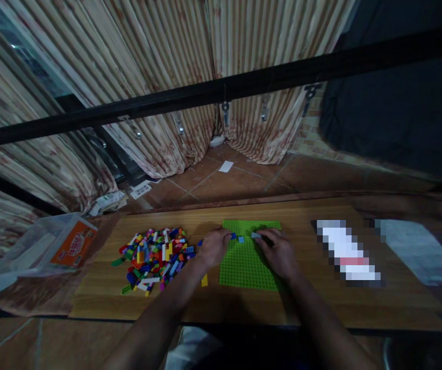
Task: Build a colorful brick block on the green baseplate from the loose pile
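A green studded baseplate (250, 264) lies on the wooden table between my hands. Over its upper left part, my left hand (215, 247) has its fingers closed on a small dark blue brick (233, 236). Just right of that brick, a light blue brick (241, 239) sits on the plate. My right hand (278, 251) pinches a pale greyish-blue brick (255, 235) above the plate's upper right part. A yellow brick (204, 280) rests on the table beside the plate's left edge, below my left hand.
A heap of mixed coloured bricks (159, 257) spreads over the left of the table (97, 293). A blurred-out flat object (346, 252) lies to the right. Off the left end stands a clear plastic box (38, 252) with an orange label. A dark bar (190, 92) crosses beyond.
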A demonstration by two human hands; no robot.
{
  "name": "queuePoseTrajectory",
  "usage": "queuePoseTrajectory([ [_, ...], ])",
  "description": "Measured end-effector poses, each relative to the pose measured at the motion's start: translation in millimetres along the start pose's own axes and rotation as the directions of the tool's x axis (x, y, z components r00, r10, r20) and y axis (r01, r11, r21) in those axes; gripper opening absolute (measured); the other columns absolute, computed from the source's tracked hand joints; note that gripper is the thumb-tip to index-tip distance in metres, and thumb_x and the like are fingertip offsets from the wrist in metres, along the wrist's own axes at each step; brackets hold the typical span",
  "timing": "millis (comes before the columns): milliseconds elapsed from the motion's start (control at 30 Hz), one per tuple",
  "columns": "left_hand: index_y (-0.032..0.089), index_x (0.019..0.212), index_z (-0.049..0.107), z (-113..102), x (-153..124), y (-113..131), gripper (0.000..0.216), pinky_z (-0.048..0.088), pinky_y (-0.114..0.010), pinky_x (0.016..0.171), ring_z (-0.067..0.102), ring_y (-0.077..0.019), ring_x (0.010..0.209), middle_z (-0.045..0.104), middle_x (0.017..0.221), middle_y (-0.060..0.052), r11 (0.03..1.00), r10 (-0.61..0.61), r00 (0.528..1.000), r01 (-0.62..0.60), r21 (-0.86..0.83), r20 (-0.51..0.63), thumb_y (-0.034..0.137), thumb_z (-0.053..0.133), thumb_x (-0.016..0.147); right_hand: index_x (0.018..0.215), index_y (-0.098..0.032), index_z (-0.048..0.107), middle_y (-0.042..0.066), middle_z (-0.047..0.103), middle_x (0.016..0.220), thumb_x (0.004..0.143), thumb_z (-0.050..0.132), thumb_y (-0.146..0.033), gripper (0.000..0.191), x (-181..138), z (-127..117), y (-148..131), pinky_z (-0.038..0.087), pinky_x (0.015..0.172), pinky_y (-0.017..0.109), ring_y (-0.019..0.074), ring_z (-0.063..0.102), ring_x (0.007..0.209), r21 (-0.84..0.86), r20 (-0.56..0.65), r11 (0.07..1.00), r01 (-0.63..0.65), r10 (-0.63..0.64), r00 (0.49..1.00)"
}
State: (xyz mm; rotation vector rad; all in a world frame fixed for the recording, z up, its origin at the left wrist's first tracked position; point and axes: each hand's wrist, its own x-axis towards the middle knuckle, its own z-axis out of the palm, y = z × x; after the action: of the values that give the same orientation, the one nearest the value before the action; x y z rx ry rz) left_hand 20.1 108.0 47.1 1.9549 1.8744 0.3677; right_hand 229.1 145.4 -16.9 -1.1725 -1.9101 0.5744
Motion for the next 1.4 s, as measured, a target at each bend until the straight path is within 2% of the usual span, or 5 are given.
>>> queuePoseTrajectory([
  [233,0.022,0.076,0.072,-8,29,-12,0.022,0.043,-0.021,0.066,0.062,-0.0137,0.074,0.070,0.079,0.000,0.999,0.036,0.995,-0.037,0.008,0.098,0.027,0.053,0.087,0.097,-0.023,0.070,0.007,0.069,0.096,0.089,0.055,-0.041,0.025,1,1,1,0.049,0.085,0.041,0.0238,0.060,0.093,-0.007,0.011,1.000,-0.016,0.016,1.000],
  [433,0.021,0.084,0.073,-2,41,-15,0.018,0.045,-0.021,0.068,0.063,-0.0136,0.075,0.072,0.082,-0.001,0.999,0.010,1.000,-0.009,-0.040,0.019,0.022,0.055,0.085,0.107,-0.023,0.067,0.008,0.068,0.105,0.087,0.055,-0.037,0.027,1,-2,-3,0.048,0.089,0.043,0.0249,0.059,0.100,-0.044,0.018,0.999,-0.014,0.015,1.000],
  [833,0.018,0.104,0.067,19,14,-17,0.025,0.051,-0.026,0.084,0.064,-0.0154,0.087,0.066,0.101,-0.005,0.980,0.097,0.985,-0.120,-0.158,-0.142,0.012,0.057,0.081,0.118,-0.026,0.063,0.011,0.053,0.132,0.084,0.060,-0.035,0.036,7,7,-20,0.042,0.095,0.051,0.0313,0.047,0.119,-0.250,0.196,0.939,0.236,-0.189,0.962],
  [1033,0.017,0.103,0.065,19,15,-17,0.024,0.051,-0.028,0.086,0.064,-0.0167,0.090,0.066,0.098,-0.006,0.988,0.089,0.986,-0.106,-0.115,-0.141,0.010,0.052,0.085,0.098,-0.025,0.069,0.010,0.057,0.125,0.086,0.061,-0.028,0.016,12,18,-24,0.043,0.094,0.048,0.0295,0.048,0.115,-0.253,0.239,0.940,0.230,-0.170,0.956],
  [1400,0.023,0.107,0.066,25,0,4,0.024,0.050,-0.027,0.087,0.064,-0.0171,0.093,0.066,0.102,-0.004,0.994,0.099,0.991,-0.103,-0.046,-0.087,0.019,0.050,0.091,0.102,-0.025,0.070,0.008,0.061,0.118,0.087,0.059,-0.029,0.019,9,4,-3,0.044,0.094,0.046,0.0268,0.052,0.109,-0.226,0.178,0.957,0.183,-0.144,0.974],
])
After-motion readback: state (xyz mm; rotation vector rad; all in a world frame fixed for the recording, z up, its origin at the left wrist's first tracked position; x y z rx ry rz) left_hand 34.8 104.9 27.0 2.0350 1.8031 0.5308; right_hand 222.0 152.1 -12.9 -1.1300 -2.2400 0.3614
